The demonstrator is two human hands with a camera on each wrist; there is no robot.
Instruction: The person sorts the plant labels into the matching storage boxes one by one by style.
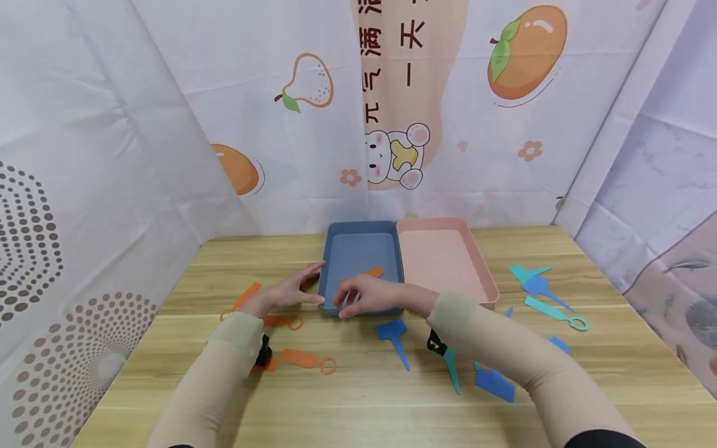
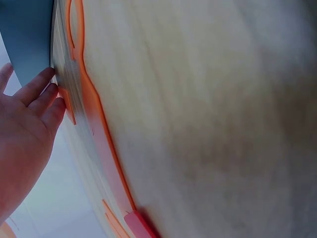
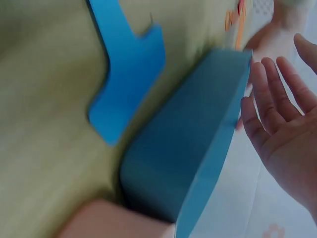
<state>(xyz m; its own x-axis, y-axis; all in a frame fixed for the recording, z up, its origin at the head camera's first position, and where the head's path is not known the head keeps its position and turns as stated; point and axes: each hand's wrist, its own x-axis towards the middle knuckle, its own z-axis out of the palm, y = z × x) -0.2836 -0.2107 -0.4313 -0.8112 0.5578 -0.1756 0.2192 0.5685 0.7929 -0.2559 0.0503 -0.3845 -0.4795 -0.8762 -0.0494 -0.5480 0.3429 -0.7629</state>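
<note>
My left hand (image 1: 291,288) is at the left side of a blue tray (image 1: 323,292), its fingers lightly bent and seemingly touching the tray wall. In the left wrist view its fingertips (image 2: 45,74) are near that wall. Above the front part of the tray hovers my right hand (image 1: 370,292), holding nothing; the right wrist view shows its fingers (image 3: 270,101) spread and relaxed. An orange plant label (image 1: 374,272) lies inside the tray, partly hidden by the right hand. Beside and below the left hand are more orange labels (image 1: 302,358), some with ring ends.
A pink tray (image 1: 490,280) adjoins the blue one on the right. Blue T-shaped labels (image 1: 392,330) and teal labels (image 1: 551,308) lie scattered to the front and right, some under the right forearm. A printed curtain (image 1: 313,155) hangs behind the wooden table (image 1: 358,404).
</note>
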